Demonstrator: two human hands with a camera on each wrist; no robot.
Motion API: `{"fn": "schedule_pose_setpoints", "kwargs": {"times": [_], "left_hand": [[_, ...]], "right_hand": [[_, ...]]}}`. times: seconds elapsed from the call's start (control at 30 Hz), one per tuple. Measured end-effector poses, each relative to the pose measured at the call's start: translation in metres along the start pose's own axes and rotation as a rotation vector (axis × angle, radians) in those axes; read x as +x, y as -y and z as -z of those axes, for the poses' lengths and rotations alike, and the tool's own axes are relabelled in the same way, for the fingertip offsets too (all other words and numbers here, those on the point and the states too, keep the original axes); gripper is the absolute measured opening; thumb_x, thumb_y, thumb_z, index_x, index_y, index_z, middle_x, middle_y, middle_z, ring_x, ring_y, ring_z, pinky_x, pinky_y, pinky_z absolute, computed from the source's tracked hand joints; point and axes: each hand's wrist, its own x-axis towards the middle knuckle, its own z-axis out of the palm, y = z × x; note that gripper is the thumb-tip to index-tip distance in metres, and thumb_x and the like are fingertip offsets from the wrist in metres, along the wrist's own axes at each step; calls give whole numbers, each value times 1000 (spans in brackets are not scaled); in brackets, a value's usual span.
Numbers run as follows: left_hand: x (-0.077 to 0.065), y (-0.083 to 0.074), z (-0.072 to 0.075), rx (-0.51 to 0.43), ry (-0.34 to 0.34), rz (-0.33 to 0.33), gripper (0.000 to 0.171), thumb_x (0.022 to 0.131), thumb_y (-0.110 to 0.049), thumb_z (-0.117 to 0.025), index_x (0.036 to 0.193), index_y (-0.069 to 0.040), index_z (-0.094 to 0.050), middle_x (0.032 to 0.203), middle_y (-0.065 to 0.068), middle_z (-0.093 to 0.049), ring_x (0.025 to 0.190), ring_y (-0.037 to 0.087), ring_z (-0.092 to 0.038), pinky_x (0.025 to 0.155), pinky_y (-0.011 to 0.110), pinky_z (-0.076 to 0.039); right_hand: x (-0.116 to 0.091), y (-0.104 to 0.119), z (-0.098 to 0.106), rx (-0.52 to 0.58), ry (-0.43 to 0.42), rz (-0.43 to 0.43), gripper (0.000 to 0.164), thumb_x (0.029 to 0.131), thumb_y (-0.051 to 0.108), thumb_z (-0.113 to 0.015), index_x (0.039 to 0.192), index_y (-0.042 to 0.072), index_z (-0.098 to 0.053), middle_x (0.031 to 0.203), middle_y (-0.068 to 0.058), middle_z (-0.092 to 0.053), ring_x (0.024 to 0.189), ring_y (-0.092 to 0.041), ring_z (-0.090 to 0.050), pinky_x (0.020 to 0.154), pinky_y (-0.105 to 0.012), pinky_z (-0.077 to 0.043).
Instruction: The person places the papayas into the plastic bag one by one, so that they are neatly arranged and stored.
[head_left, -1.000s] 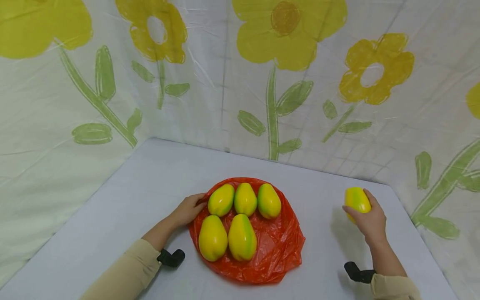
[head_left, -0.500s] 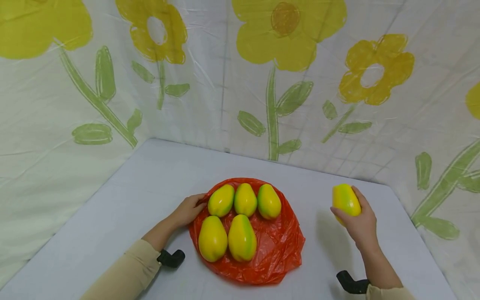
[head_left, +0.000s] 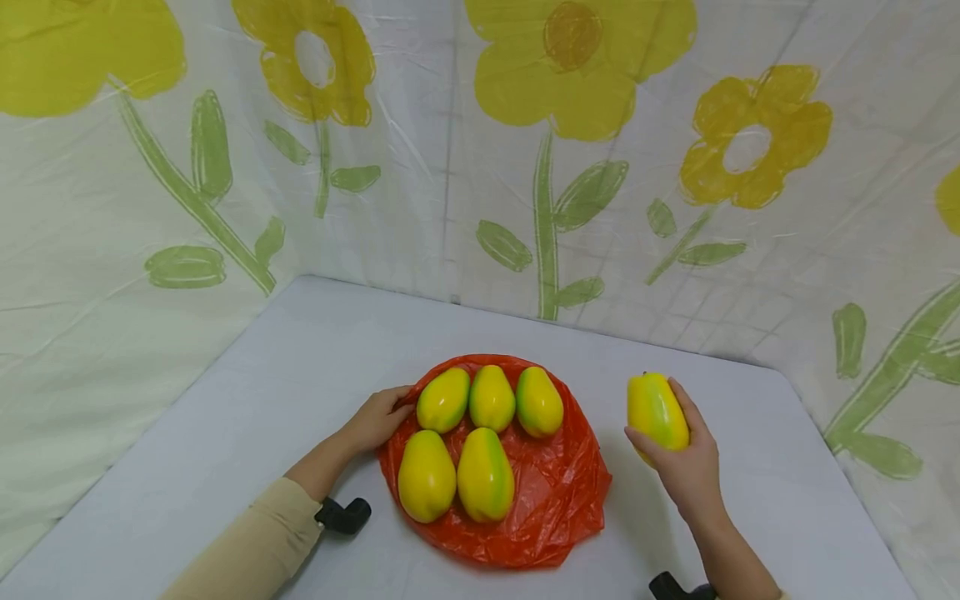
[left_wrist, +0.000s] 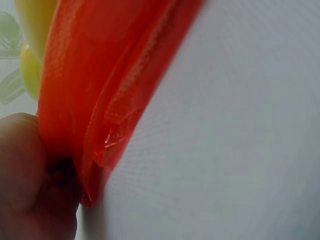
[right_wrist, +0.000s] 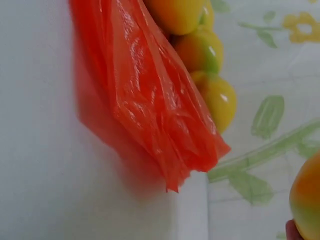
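In the head view a red plastic bag (head_left: 547,500) lies spread in a round on the table, with several glossy yellow-green papayas (head_left: 485,475) in two rows on it. My left hand (head_left: 375,419) grips the bag's left rim; the left wrist view shows the red plastic (left_wrist: 95,90) between thumb and fingers. Another papaya (head_left: 656,408) is in my right hand (head_left: 693,471), thumb on one side and fingers round the other. It is held above the table, a short way right of the bag. Only part of this papaya (right_wrist: 310,200) enters the right wrist view.
A white tabletop (head_left: 300,350) bears everything. Behind it and at both sides hangs a pale curtain (head_left: 405,208) printed with yellow flowers. A black wrist mount (head_left: 343,517) sticks out from the left cuff.
My right hand has moved left towards the bag with the papaya in its grip. The left hand, the bag and the papayas on it have stayed in place.
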Motion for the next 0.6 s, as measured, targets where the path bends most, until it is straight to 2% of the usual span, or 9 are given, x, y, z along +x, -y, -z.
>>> {"fn": "schedule_pose_setpoints", "kwargs": {"times": [0.33, 0.43, 0.6], "left_hand": [[0, -1, 0, -4, 8, -2, 36, 97, -14, -46, 132, -5, -50, 131, 13, -56, 120, 27, -52, 101, 47, -43], [0, 0, 0, -6, 7, 3, 36, 97, -14, -47, 132, -5, -51, 130, 13, -57, 117, 26, -54, 100, 46, -45], [0, -1, 0, -1, 5, 6, 36, 97, -15, -47, 132, -6, -51, 129, 13, -57, 114, 24, -55, 99, 45, -46]], "right_hand": [[-12, 1, -15, 29, 87, -6, 83, 80, 25, -72, 147, 32, -23, 142, -8, -37, 103, -21, -40, 72, -17, -46], [-16, 4, -19, 77, 128, -31, 83, 80, 25, -72, 147, 34, -23, 141, -7, -37, 103, -21, -40, 73, -19, -48], [-23, 12, -27, 197, 199, -119, 80, 83, 28, -69, 147, 36, -22, 140, -5, -35, 106, -21, -38, 76, -18, -47]]}}
